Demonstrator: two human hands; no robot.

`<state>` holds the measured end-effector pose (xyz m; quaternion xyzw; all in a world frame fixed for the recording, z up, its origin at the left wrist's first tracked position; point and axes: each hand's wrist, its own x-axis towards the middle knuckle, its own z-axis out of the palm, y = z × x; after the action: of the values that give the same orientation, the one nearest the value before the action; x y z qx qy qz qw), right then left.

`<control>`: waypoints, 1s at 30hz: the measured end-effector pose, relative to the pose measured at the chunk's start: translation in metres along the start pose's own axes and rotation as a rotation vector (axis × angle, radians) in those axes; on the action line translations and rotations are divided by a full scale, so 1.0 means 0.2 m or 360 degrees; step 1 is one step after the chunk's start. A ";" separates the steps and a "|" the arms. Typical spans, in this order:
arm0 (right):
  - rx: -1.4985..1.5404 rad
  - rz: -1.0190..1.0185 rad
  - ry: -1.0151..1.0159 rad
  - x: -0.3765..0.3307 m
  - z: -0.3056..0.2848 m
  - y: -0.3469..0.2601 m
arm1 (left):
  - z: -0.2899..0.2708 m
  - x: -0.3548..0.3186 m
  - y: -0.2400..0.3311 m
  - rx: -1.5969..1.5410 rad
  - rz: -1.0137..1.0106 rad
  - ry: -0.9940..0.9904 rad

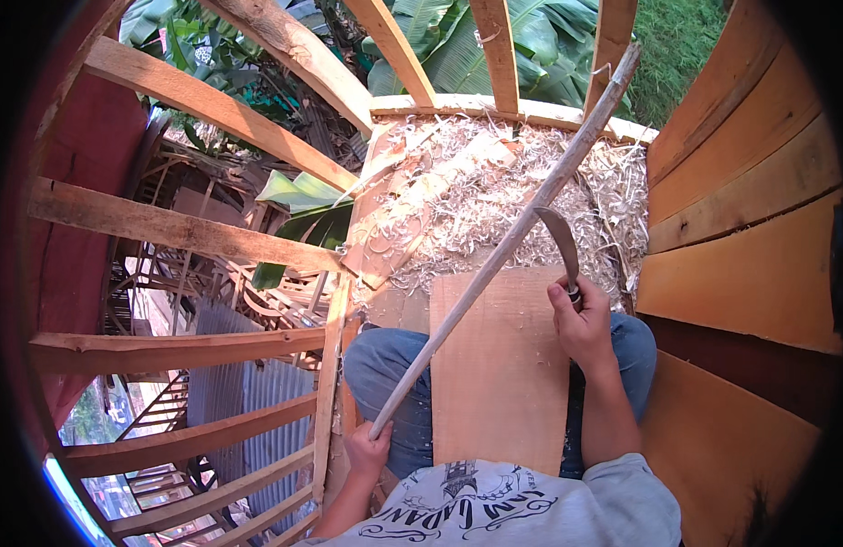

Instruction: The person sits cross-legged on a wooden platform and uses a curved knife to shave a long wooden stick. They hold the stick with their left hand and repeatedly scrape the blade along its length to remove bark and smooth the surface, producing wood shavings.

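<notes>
A long, bare wooden pole (494,260) slants from lower left to upper right across my lap. My left hand (367,447) is closed round its lower end. In my right hand (585,319) is the handle of a knife with a curved blade (560,239). The blade points up and its tip meets or overlaps the pole; I cannot tell whether they touch. Beneath the pole, a flat wooden board (499,365) lies over my lap between my knees. The handle is mostly hidden by my fingers.
Pale wood shavings (494,196) cover the floor ahead. Spaced wooden slats (184,228) form a railing at left and front, with banana leaves (458,59) beyond. Wooden planks (740,292) wall the right side. Corrugated metal sheets (275,401) show below, through the slats.
</notes>
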<state>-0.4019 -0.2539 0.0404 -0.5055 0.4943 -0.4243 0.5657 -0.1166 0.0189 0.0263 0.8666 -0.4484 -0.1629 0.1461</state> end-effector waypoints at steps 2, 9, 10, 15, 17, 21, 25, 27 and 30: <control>0.0087 0.0016 0.0106 0.00 -0.01 0.01 | 0.01 -0.01 0.02 0.0005 -0.0030 0.0026; -0.0443 -0.0332 -0.0003 0.00 0.07 0.00 | 0.09 -0.05 -0.02 -0.0143 -0.0059 0.0147; -0.0513 -0.0387 -0.0004 0.00 0.08 0.00 | 0.09 -0.06 -0.03 -0.0131 -0.0060 0.0122; -0.0505 -0.0240 -0.0063 0.00 0.06 0.04 | 0.09 -0.06 -0.05 -0.0151 0.0071 0.0089; -0.0574 -0.0218 -0.0067 -0.01 0.06 0.03 | 0.10 -0.06 -0.06 -0.0177 0.0090 0.0088; -0.0748 -0.0201 -0.0161 -0.04 0.10 -0.04 | 0.10 -0.05 -0.06 -0.0150 0.0101 0.0113; -0.0997 -0.0448 -0.0261 -0.12 0.16 -0.08 | 0.06 -0.02 -0.06 -0.0168 0.0051 -0.0019; -0.1167 -0.0526 -0.0303 -0.15 0.20 -0.10 | 0.04 0.01 -0.08 -0.0240 0.0006 -0.0121; -0.1268 -0.0576 -0.0342 -0.18 0.26 -0.09 | 0.05 0.00 -0.11 -0.0347 -0.0151 -0.0159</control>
<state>-0.3560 -0.2137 0.0619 -0.8034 0.4612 -0.2380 0.2919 -0.1040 0.0296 0.0078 0.8566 -0.3932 -0.2603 0.2092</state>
